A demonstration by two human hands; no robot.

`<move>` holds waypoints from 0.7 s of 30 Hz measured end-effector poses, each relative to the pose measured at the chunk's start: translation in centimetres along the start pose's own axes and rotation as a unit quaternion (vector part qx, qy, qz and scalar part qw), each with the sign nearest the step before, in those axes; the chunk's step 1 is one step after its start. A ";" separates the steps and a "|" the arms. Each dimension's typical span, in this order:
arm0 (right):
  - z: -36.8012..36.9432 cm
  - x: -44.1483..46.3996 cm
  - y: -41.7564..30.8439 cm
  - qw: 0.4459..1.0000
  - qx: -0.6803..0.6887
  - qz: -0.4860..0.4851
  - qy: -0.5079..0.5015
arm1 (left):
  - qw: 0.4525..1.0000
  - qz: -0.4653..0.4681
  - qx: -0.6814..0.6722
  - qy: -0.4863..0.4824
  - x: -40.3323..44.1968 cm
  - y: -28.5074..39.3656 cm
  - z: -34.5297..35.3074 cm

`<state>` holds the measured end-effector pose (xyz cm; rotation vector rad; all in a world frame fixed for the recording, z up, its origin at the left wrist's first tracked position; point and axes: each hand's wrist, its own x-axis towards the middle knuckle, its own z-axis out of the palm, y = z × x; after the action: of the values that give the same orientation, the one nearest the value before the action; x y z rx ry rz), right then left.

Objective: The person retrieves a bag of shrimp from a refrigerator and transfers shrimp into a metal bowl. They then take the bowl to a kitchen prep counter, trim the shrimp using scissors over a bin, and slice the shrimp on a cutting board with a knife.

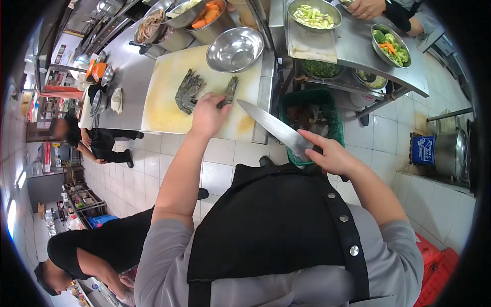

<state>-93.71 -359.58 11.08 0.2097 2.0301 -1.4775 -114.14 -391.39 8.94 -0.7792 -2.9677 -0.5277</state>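
On a yellow-stained white cutting board (158, 97), my left hand (208, 115) pinches one grey raw prawn (231, 91) near its lower end. Several more prawns (189, 91) lie bunched just left of it on the board. My right hand (330, 153) grips a large chef's knife (276, 127) at the handle, with the index finger along the top of the blade. The knife's tip points up and left, close to the held prawn and apart from it. Behind the prawns, a shiny steel bowl (235, 49) rests on the board.
Below the board's right side stands a green bin (335, 120) holding scraps. Steel pots with carrots (207, 15) and other food line the back. A side table (353, 51) bears bowls of vegetables, with another person's hand (367, 9) there. Two people are at the left.
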 end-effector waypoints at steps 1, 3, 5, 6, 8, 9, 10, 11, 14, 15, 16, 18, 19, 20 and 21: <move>0.0 0.1 -0.2 1.000 -0.006 0.000 0.000 | 1.000 -0.004 -0.006 -0.010 0.1 0.2 -0.2; -0.1 0.3 -0.8 1.000 -0.008 0.007 -0.004 | 1.000 -0.012 -0.016 -0.024 0.2 0.4 -0.5; -0.1 0.6 -0.8 1.000 -0.022 -0.011 0.003 | 0.999 -0.018 -0.022 -0.033 0.1 0.4 -0.6; 0.0 1.0 -0.6 0.999 -0.035 -0.031 0.012 | 0.999 -0.016 -0.024 -0.031 0.1 0.4 -0.6; 0.1 1.1 -0.7 0.998 -0.040 -0.036 0.016 | 0.999 -0.012 -0.027 -0.026 0.2 0.3 -0.5; 0.0 0.9 -1.3 0.999 -0.032 -0.021 0.011 | 0.999 -0.013 -0.029 -0.026 0.2 0.3 -0.4; -0.1 0.7 -1.8 1.000 -0.024 -0.005 0.006 | 0.999 -0.015 -0.030 -0.027 0.2 0.3 -0.4; -0.1 0.7 -1.9 0.999 -0.033 -0.001 0.005 | 0.999 -0.016 -0.032 -0.026 0.2 0.2 -0.4; -0.2 0.6 -2.3 0.998 -0.060 0.008 0.003 | 0.999 -0.013 -0.042 -0.019 0.0 0.5 -0.6; -0.3 0.6 -2.4 0.997 -0.071 0.008 0.001 | 0.999 -0.013 -0.045 -0.020 0.0 0.5 -0.6; -0.3 0.6 -2.4 0.997 -0.082 0.009 0.000 | 0.998 -0.012 -0.049 -0.021 0.0 0.5 -0.7; -0.4 0.6 -2.1 0.992 -0.122 -0.026 0.020 | 0.998 -0.005 -0.052 -0.020 0.0 0.3 -0.6; -0.5 0.6 -1.9 0.988 -0.142 -0.044 0.030 | 0.999 0.003 -0.051 -0.016 0.1 0.2 -0.5; -0.6 0.6 -1.8 0.985 -0.160 -0.054 0.034 | 0.999 0.011 -0.050 -0.012 0.1 0.1 -0.5; -0.9 0.6 -1.8 0.981 -0.178 -0.063 0.038 | 0.998 0.007 -0.054 -0.019 0.2 0.0 -0.5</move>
<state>-95.39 -359.56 12.35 -0.0102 2.3657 -1.1650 -114.32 -391.47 9.39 -0.8266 -2.9870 -0.6862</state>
